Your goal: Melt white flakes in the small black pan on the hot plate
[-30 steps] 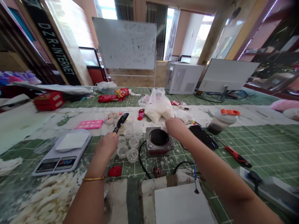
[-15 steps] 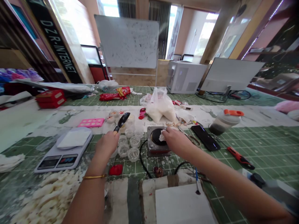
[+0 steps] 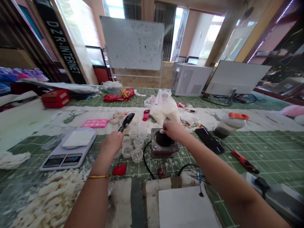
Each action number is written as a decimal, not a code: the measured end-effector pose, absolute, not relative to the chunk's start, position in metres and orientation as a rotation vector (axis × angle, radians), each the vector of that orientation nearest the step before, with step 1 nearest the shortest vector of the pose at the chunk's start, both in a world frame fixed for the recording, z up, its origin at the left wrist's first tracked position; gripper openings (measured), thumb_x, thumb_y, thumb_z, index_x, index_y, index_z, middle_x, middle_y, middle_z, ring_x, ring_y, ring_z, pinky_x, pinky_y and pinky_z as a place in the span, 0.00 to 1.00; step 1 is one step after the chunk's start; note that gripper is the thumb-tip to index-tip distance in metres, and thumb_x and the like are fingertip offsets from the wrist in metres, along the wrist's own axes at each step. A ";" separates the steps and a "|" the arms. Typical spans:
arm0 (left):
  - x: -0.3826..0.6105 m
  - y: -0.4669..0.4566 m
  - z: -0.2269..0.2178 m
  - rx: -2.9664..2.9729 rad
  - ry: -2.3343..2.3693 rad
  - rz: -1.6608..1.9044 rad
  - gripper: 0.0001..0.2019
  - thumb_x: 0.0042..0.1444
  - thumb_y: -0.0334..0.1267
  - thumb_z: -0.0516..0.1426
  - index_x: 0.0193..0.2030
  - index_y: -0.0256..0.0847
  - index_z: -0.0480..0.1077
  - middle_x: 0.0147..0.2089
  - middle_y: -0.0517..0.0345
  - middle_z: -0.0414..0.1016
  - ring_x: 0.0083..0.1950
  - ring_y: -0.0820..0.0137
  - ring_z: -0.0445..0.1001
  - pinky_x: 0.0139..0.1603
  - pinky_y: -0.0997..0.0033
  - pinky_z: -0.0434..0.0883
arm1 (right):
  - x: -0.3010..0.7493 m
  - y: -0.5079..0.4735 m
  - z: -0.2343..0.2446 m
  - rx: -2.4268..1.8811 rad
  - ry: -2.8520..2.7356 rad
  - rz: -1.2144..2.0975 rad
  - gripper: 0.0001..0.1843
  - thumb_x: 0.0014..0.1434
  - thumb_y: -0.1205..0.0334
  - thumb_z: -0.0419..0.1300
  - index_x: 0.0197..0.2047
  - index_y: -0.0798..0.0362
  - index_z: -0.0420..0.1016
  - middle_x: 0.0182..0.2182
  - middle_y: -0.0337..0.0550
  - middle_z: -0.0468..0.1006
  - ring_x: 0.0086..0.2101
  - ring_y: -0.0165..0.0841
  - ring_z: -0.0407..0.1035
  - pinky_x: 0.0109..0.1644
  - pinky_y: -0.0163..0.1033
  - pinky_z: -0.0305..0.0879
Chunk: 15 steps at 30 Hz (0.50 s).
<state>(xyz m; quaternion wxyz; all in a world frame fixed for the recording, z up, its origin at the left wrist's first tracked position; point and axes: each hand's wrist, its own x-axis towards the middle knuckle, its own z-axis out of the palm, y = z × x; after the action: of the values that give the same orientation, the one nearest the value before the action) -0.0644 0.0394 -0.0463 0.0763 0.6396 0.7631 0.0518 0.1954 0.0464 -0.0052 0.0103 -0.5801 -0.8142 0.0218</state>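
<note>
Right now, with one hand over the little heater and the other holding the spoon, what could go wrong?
The right hand sits at the far rim of the small heater, touching something white; if the dark plate is hot, the fingers could burn. The plastic bag of white material leans just behind the heater and might soften or tip onto it. The left hand holds the black spoon above the small clear cups; a careless swing could knock them over.

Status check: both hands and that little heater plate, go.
Left hand gripping black spoon, raised over small clear cups. Right hand at far rim of heater plate, pinching something white. Black cord beside plate.
</note>
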 end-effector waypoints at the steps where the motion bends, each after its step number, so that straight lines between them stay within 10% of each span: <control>1: -0.065 0.040 -0.047 1.926 2.287 0.155 0.20 0.58 0.45 0.39 0.38 0.37 0.68 0.40 0.40 0.74 0.42 0.54 0.73 0.35 0.63 0.66 | 0.198 0.042 -0.005 -1.843 -2.536 0.056 0.11 0.54 0.68 0.52 0.36 0.60 0.75 0.34 0.54 0.75 0.35 0.37 0.68 0.36 0.37 0.57; 15: -0.066 0.042 -0.049 1.924 2.278 0.185 0.22 0.58 0.46 0.39 0.39 0.35 0.68 0.42 0.38 0.74 0.42 0.54 0.73 0.36 0.63 0.65 | 0.195 0.038 -0.005 -1.877 -2.555 -0.020 0.11 0.55 0.67 0.51 0.36 0.60 0.72 0.35 0.54 0.74 0.33 0.35 0.68 0.33 0.35 0.58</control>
<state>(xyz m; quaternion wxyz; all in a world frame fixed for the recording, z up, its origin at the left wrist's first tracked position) -0.0661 0.0419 -0.0487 0.0770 0.6420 0.7603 0.0618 0.1946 0.0379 -0.0054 -0.0145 -0.5919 -0.8058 -0.0063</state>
